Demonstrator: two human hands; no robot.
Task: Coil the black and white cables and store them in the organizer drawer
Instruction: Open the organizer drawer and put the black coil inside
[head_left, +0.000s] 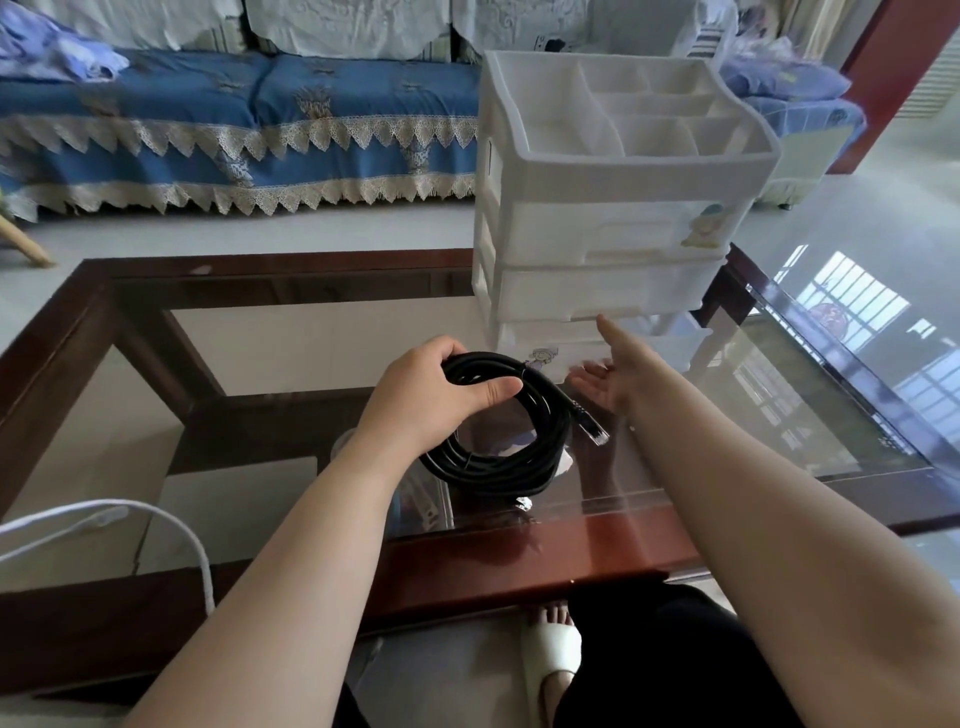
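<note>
At the far left a white cable (156, 519) arcs up over the near edge of the glass tabletop (291, 332) and runs out of view at the frame's left side, so its full length cannot be seen. Behind, across the floor, a sofa with a blue lace-trimmed cover (234, 135) spans the background. Toward the middle, the left hand (441, 387) has its grip curled round the top of the coiled black cable (498, 431), thumb across the front of the strands; the coil hangs above the glass, tilted, its ring slanting from upper left down to lower right, and one clear-tipped plug (592, 428) sticks out toward the lower right (a second plug end shows faintly below the coil). The coil partly blocks whatever lies under the glass there, which is too blurred to name. To the right, the right hand (605, 379) reaches palm-up with loose, straight fingers, holding nothing, at the bottom drawer (550, 358) of the white plastic drawer organizer (613, 218); its fingertips are motion-blurred, so contact is unclear. The organizer stands on the tabletop's far right part, divided tray on top. A foot in a white slipper (550, 654) shows below.
</note>
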